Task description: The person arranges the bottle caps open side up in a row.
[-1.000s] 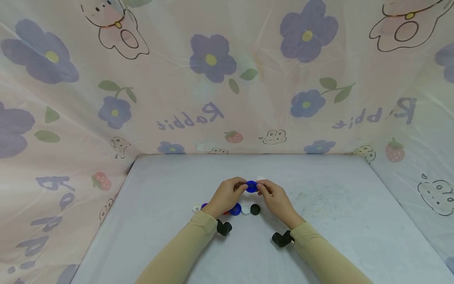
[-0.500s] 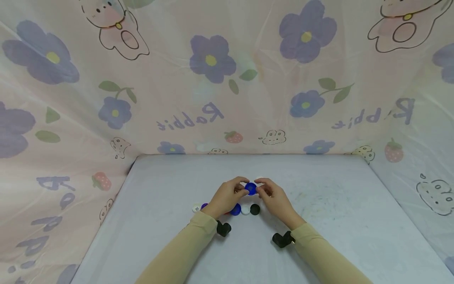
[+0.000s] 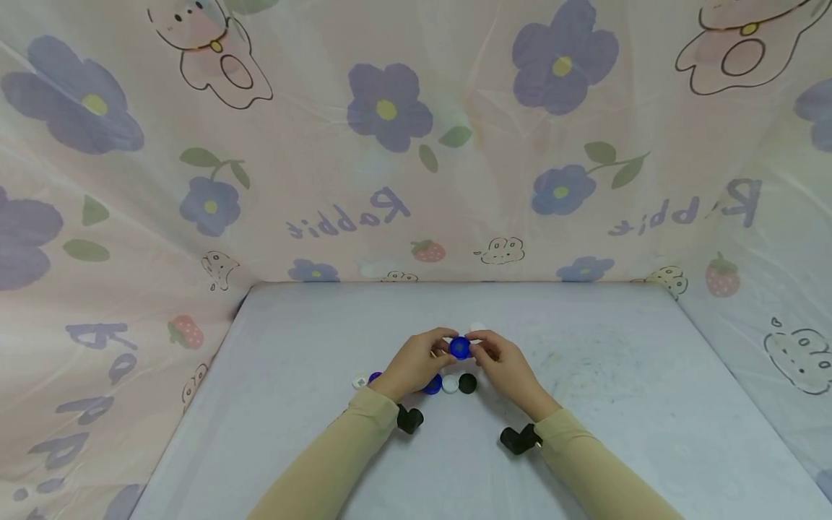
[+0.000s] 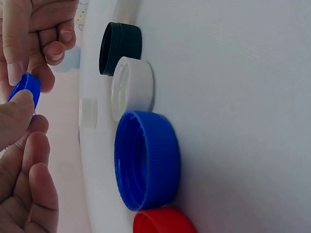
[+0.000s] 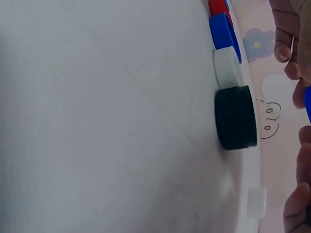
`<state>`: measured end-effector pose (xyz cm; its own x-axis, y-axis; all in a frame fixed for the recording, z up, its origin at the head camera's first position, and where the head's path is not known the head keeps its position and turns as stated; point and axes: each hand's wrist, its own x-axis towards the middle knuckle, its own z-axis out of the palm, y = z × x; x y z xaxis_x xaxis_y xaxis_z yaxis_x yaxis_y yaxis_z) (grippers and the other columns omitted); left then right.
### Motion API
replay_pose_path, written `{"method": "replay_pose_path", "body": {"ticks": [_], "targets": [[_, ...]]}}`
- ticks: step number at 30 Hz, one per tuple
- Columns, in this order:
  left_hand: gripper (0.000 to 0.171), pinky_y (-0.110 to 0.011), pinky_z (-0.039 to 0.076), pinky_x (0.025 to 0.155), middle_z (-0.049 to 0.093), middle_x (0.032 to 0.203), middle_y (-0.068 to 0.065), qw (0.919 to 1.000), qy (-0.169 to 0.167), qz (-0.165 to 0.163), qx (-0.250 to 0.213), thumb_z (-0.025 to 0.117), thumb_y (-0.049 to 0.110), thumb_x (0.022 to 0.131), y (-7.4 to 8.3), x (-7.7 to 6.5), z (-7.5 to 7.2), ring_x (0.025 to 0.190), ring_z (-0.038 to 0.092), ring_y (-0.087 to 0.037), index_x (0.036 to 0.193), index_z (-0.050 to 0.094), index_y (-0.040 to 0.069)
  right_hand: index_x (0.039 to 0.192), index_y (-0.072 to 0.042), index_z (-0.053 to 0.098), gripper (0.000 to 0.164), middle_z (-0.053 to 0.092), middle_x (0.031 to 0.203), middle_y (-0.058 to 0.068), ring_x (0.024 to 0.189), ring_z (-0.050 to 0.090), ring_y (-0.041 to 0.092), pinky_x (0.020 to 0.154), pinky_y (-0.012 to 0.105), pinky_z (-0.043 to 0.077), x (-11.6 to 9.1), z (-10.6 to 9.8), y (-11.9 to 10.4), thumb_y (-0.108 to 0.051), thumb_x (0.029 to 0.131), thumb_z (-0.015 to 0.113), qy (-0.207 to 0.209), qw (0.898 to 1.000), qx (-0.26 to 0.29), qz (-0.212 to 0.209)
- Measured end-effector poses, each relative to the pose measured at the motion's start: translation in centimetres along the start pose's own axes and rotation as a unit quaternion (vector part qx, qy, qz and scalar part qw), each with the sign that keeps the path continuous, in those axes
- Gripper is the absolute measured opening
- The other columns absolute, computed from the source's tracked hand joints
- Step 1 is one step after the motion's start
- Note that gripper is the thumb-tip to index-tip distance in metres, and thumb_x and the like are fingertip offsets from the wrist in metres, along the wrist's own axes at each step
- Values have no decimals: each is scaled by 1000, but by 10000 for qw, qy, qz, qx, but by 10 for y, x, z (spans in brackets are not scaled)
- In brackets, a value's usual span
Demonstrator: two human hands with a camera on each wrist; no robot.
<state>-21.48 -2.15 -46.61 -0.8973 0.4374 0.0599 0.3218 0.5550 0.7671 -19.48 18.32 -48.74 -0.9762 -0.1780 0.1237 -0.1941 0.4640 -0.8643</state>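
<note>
My left hand [image 3: 416, 361] and right hand [image 3: 503, 367] meet above the table, pinching a small blue bottle cap [image 3: 460, 347] from either side. In the left wrist view the left thumb [image 4: 17, 116] lies against that held cap [image 4: 30, 88], and the right fingers [image 4: 16, 73] touch its upper edge. Below the hands is a row of caps: a larger blue cap [image 3: 432, 384], a white cap [image 3: 450, 383] and a dark green cap [image 3: 467, 383]. A red cap [image 4: 165, 222] beside the larger blue one is hidden by my left hand in the head view.
At the row's left end sit a cream-white cap [image 3: 360, 380] and a partly covered purple-blue cap [image 3: 375, 378]. Another white cap [image 3: 477, 327] stands behind my right hand. The white table [image 3: 617, 433] ends at a flower-printed curtain [image 3: 481, 180].
The held blue cap has tilted from a flat oval to a rounder face toward the head camera and sits slightly lower. My fingers have shifted a little around it.
</note>
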Motion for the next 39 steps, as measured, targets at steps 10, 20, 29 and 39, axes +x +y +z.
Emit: {"method": "replay_pose_path", "body": {"ticks": [10,20,29,39], "targets": [[43,-24,48,69,64,94,13,10000,-73,-26,46,68,27,92,-2,1,5,80,57,-4,132,58,17,131,-20,56,35,65,94,4,78,59,22,61,29,47,-3,-8,4,-26,97,60,-397,9990,-216,-46],[40,-23,48,70,62,95,11,9994,-310,-12,140,68,31,91,7,4,22,84,56,-4,127,62,14,127,-16,59,45,64,92,-5,76,58,15,64,28,48,-14,-20,16,-29,87,74,-466,9979,-410,197],[40,-25,48,80,63,105,6,9964,-667,32,516,71,32,90,14,5,42,95,57,-8,125,65,16,121,-13,61,46,62,87,-3,76,58,17,64,28,49,-27,-31,26,-33,83,78,-701,9949,-555,458],[52,-28,44,89,63,108,5,9833,-1074,384,1415,81,30,79,12,6,49,100,55,-10,126,64,17,112,-17,64,42,61,90,-3,83,55,16,72,30,46,-31,-34,38,-34,78,81,-960,9912,-770,480]]}}
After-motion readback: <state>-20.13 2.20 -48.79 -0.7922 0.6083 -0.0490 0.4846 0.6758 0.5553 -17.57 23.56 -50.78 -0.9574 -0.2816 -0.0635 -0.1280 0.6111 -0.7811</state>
